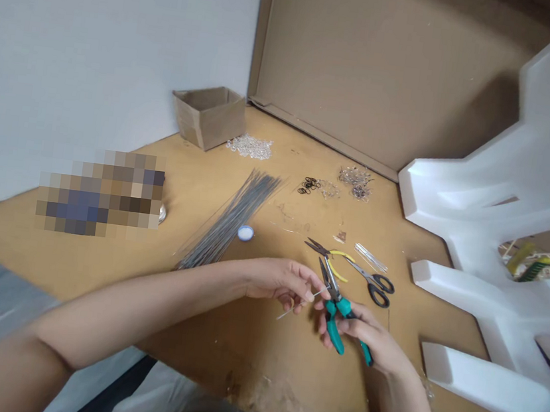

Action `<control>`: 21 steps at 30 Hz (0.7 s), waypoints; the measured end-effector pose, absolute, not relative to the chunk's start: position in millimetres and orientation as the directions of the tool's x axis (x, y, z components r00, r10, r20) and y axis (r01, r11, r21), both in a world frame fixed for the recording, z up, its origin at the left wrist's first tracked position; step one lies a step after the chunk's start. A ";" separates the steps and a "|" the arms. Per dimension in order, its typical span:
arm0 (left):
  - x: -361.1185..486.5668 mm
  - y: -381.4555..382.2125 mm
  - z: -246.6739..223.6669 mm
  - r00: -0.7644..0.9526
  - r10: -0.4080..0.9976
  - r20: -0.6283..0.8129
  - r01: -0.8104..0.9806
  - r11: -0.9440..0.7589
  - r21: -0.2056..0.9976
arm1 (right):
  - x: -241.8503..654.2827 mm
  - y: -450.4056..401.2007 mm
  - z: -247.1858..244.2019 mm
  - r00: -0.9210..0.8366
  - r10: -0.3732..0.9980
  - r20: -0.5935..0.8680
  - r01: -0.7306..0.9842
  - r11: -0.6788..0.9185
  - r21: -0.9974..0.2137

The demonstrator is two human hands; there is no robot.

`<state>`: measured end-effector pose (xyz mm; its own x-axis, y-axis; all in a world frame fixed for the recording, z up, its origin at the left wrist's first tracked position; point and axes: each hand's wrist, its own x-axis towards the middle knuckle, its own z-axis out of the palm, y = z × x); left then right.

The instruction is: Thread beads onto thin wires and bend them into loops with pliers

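My left hand (290, 285) pinches a short thin wire (285, 314) between thumb and fingers. One end of the wire reaches the jaws of green-handled needle-nose pliers (338, 304). My right hand (364, 334) is wrapped round the handles of these pliers, which point up and to the left. Whether the jaws are clamped on the wire is too small to tell. Just beyond lie yellow-handled pliers (342, 256) and black-handled scissors (379, 288). A bundle of straight grey wires (236, 218) lies left of the pliers, with a small round white-and-blue lid or dish (245, 232) beside it.
An open cardboard box (210, 118) stands at the back, near a pile of clear pieces (251, 145). Black rings (309, 185), tangled wire bits (356, 179) and short straight wires (370, 256) lie farther right. A white foam frame (469, 297) borders the right side; a blurred patch covers the left.
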<state>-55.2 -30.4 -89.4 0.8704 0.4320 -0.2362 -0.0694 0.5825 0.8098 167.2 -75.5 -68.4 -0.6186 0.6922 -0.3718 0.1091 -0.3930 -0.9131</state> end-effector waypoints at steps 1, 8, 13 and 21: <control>-55.1 -30.8 -88.3 0.870 0.432 -0.238 -0.071 0.587 0.806 | 167.1 -75.5 -68.5 -0.616 0.695 -0.372 0.115 -0.388 -0.915; -55.6 -31.1 -84.0 0.860 0.427 -0.280 -0.064 0.634 0.771 | 167.1 -74.4 -70.2 -0.587 0.719 -0.372 0.167 -0.342 -0.925; -56.3 -30.3 -85.5 0.860 0.424 -0.283 -0.064 0.641 0.765 | 164.8 -73.7 -68.8 -0.558 0.738 -0.379 0.213 -0.314 -0.925; -57.1 -29.2 -87.2 0.863 0.420 -0.281 -0.061 0.638 0.767 | 165.2 -75.6 -73.5 -0.517 0.770 -0.374 0.275 -0.265 -0.924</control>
